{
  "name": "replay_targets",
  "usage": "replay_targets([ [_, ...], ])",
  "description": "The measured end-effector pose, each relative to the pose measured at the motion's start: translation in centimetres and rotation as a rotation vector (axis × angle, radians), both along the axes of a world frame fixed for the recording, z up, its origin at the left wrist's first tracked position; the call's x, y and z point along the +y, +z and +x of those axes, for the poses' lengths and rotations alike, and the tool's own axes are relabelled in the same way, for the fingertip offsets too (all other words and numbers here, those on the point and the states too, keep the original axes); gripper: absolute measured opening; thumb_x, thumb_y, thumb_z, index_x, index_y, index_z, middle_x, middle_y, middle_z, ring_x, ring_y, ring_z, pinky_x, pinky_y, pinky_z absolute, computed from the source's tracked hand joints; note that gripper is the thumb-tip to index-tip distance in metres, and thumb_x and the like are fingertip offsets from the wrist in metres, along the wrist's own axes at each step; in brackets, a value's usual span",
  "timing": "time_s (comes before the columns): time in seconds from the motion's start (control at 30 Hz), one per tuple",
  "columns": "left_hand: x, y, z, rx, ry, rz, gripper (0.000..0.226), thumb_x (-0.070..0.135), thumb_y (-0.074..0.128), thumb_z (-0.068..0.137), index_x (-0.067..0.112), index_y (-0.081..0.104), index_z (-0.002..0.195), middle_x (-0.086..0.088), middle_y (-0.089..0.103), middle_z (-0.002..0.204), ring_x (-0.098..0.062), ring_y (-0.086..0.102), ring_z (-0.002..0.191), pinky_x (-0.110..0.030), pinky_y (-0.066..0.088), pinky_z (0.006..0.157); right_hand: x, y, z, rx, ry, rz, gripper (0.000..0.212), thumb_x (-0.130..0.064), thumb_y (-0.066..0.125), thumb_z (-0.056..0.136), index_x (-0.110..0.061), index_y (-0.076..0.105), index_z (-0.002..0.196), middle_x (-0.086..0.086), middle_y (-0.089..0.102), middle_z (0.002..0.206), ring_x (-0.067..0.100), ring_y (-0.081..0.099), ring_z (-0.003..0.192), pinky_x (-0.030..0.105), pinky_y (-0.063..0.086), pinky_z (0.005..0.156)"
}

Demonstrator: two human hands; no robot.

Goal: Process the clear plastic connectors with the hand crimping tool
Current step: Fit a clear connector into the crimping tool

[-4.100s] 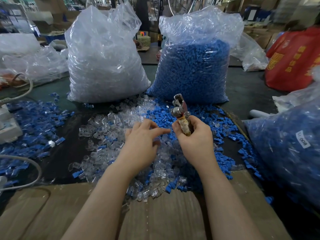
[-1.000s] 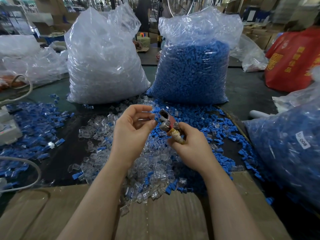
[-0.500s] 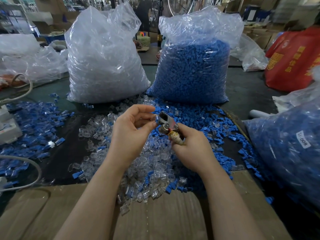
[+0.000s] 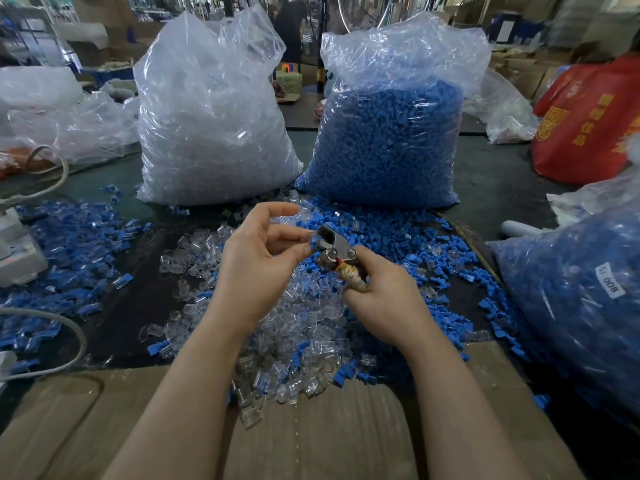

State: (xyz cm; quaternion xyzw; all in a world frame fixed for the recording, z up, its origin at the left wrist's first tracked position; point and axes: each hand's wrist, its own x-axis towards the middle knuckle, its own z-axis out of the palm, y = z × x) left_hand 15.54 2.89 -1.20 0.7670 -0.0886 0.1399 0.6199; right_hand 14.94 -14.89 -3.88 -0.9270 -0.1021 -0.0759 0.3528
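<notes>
**Feeding a connector to the crimper**

Gripping the crimper (image 4: 335, 249) by its taped handle, right hand (image 4: 382, 308) fingers curled round it. Pinching a clear connector (image 4: 309, 238) between left hand (image 4: 254, 268) thumb and forefinger, just at the tool's open metal head. Lying heaped below both hands on the counter (image 4: 131, 299): loose connectors (image 4: 298, 337), clear and blue mixed.

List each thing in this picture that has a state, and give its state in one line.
Left hand: pinching a clear connector at the tool's mouth.
Right hand: gripping the crimping tool by its handle.
Bag of clear connectors: open-topped, upright.
Bag of blue parts: open-topped, upright.
</notes>
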Motion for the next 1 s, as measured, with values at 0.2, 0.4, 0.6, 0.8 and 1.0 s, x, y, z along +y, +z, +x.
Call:
replay_targets([
  [0.2, -0.13, 0.03, -0.11, 0.014, 0.032, 0.038, 0.046, 0.003, 0.074, 0.084, 0.040, 0.057, 0.105, 0.014, 0.076, 0.086, -0.011, 0.073, 0.076, -0.028, 0.060, 0.068, 0.08, -0.03, 0.03, -0.013, 0.002, -0.034, 0.014, -0.019, 0.057, 0.076, -0.025, 0.044, 0.079, -0.003, 0.054, 0.070, 0.019, 0.049, 0.065, 0.037, 0.037, 0.057],
  [0.4, -0.33, -0.03, -0.14, -0.008, 0.021, 0.053, 0.048, 0.001, 0.072, 0.085, 0.042, 0.057, 0.105, 0.014, 0.075, 0.084, -0.009, 0.071, 0.069, -0.032, 0.058, 0.070, 0.20, 0.20, -0.07, -0.015, -0.010, -0.067, 0.015, -0.019, 0.057, 0.077, -0.026, 0.044, 0.078, -0.003, 0.055, 0.068, 0.018, 0.050, 0.065, 0.038, 0.040, 0.056],
  [0.6, -0.28, -0.21, -0.12, -0.013, 0.006, 0.051, 0.050, 0.000, 0.070, 0.087, 0.042, 0.055, 0.109, 0.012, 0.075, 0.086, -0.007, 0.070, 0.070, -0.031, 0.059, 0.069, 0.31, 0.16, -0.08, -0.019, -0.030, -0.075, 0.025, -0.016, 0.058, 0.075, -0.033, 0.041, 0.069, -0.004, 0.054, 0.064, 0.020, 0.051, 0.063, 0.036, 0.038, 0.053],
  [0.8, -0.11, -0.14, -0.19, 0.004, -0.008, 0.053, 0.049, -0.001, 0.069, 0.087, 0.040, 0.055, 0.110, 0.012, 0.075, 0.085, -0.006, 0.068, 0.065, -0.027, 0.057, 0.062, 0.33, 0.10, -0.03, -0.030, -0.027, -0.076, 0.028, -0.014, 0.057, 0.073, -0.035, 0.040, 0.066, -0.006, 0.051, 0.059, 0.014, 0.047, 0.058, 0.030, 0.030, 0.049],
  [1.0, -0.14, -0.09, -0.27, 0.029, -0.022, 0.048, 0.048, -0.002, 0.068, 0.087, 0.036, 0.056, 0.112, 0.009, 0.075, 0.085, -0.017, 0.072, 0.074, -0.041, 0.058, 0.072, 0.13, -0.01, -0.02, -0.033, -0.011, -0.093, 0.027, -0.016, 0.056, 0.076, -0.035, 0.039, 0.066, -0.005, 0.052, 0.060, 0.015, 0.048, 0.058, 0.031, 0.031, 0.048],
])
